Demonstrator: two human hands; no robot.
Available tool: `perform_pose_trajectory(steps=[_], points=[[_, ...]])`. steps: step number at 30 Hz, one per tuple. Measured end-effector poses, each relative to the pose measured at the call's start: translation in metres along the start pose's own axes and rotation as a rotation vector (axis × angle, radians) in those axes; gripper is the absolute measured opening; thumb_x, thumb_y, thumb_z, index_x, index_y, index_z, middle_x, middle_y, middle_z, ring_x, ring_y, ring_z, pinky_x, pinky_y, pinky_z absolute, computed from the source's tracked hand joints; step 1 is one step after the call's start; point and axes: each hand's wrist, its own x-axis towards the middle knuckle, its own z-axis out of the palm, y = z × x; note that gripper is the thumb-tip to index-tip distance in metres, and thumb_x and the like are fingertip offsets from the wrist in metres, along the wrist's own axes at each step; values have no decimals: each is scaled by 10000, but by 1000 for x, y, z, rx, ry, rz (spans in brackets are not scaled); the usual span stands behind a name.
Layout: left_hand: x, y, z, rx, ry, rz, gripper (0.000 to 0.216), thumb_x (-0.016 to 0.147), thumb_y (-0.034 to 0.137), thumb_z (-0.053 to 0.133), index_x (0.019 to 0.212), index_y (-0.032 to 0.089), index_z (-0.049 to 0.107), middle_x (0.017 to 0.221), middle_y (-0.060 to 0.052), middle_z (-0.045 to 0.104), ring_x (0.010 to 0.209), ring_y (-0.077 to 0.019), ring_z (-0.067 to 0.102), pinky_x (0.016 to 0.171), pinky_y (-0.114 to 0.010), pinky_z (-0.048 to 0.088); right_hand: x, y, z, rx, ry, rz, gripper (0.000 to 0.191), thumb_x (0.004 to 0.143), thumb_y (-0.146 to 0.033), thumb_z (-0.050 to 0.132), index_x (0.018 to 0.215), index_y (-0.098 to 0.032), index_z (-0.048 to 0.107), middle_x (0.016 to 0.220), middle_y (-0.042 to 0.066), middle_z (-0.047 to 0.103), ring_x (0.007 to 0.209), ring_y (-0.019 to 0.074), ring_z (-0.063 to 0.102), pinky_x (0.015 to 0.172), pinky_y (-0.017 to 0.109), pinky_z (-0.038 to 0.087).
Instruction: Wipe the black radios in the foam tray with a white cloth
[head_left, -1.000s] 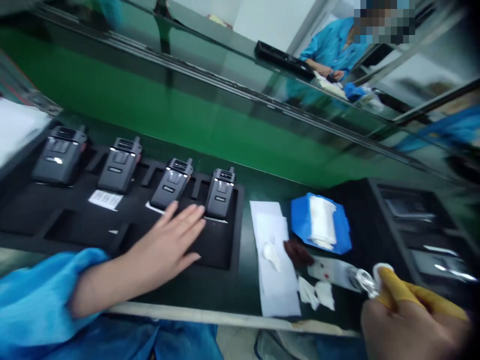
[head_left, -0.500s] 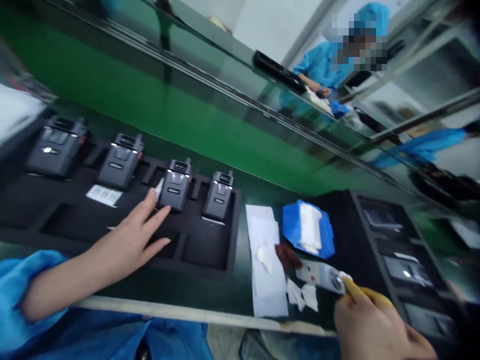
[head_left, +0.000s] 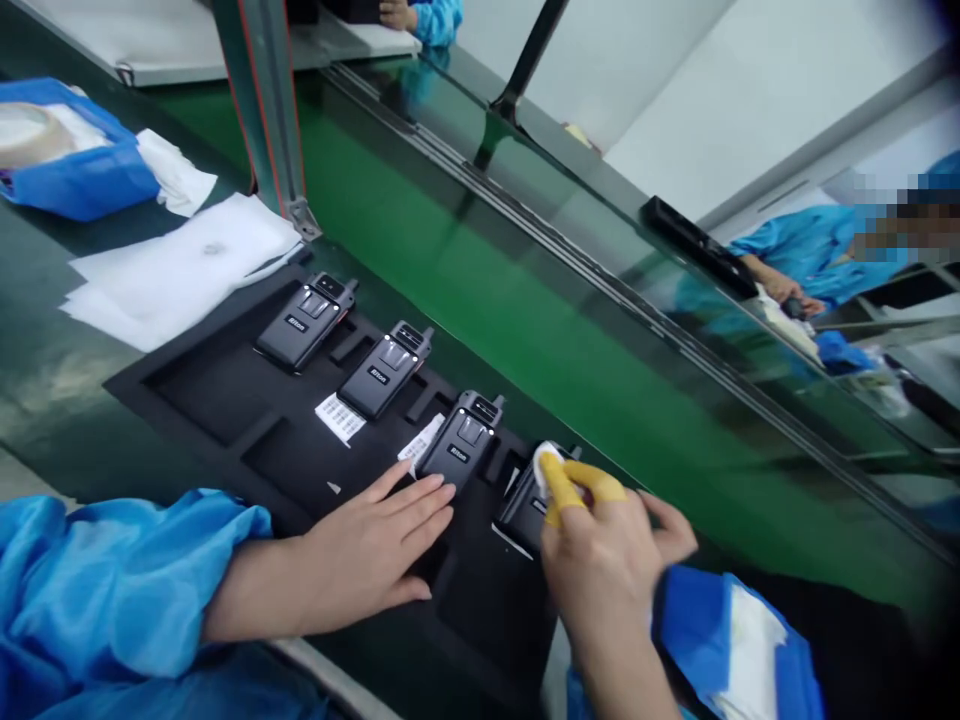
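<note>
A black foam tray (head_left: 225, 400) on the green-topped bench holds several black handheld radios in a row. My left hand (head_left: 375, 545) lies flat and open on the tray, fingertips just below the third radio (head_left: 459, 450). My right hand (head_left: 600, 550), with yellow finger cots on two fingers, pinches a small white wipe (head_left: 543, 457) against the fourth radio (head_left: 525, 510), which it partly hides. Small white labels (head_left: 339, 416) lie on the tray beside the second radio (head_left: 384, 368) and the third one.
White paper sheets (head_left: 180, 265) and a blue bin (head_left: 71, 165) with a tape roll sit far left. A blue pack of white wipes (head_left: 742, 635) lies at my right. A metal post (head_left: 259, 110) stands behind the tray. Other people in blue work across the green conveyor (head_left: 570, 350).
My right hand came from the tube at the right over to the fourth radio with the wipe. My left hand settled flat below the third radio. The view swung left.
</note>
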Motion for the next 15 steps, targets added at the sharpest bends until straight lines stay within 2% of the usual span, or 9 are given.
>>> perform_pose_trajectory(steps=[4, 7, 11, 15], points=[[0, 0, -1, -30, 11, -23, 554, 902, 456, 505, 1307, 81, 464, 1388, -123, 471, 1293, -250, 420, 1119, -427, 216, 45, -45, 31, -31, -38, -195, 224, 795, -75, 458, 768, -212, 633, 923, 35, 631, 788, 157, 490, 924, 439, 275], [0, -1, 1, -37, 17, -26, 544, 899, 454, 505, 1290, 77, 478, 1372, -117, 492, 1283, -243, 430, 1112, -409, 227, 59, -56, 44, -85, -46, -296, 232, 787, -50, 464, 749, -193, 642, 887, 39, 644, 773, 153, 481, 929, 441, 255], [-1, 0, 4, -17, 26, -25, 539, 923, 445, 458, 1311, 71, 455, 1384, -121, 478, 1301, -235, 400, 1123, -416, 177, 55, -53, 48, -62, -56, -281, 248, 781, -42, 449, 647, -191, 594, 790, 14, 623, 752, 141, 476, 947, 439, 230], [-1, 1, 6, -4, 33, -20, 512, 929, 433, 444, 1286, 68, 481, 1362, -116, 503, 1281, -228, 420, 1126, -402, 139, 50, -53, 49, -4, -39, -207, 236, 799, -64, 427, 705, -212, 586, 724, -24, 590, 732, 124, 472, 945, 422, 234]])
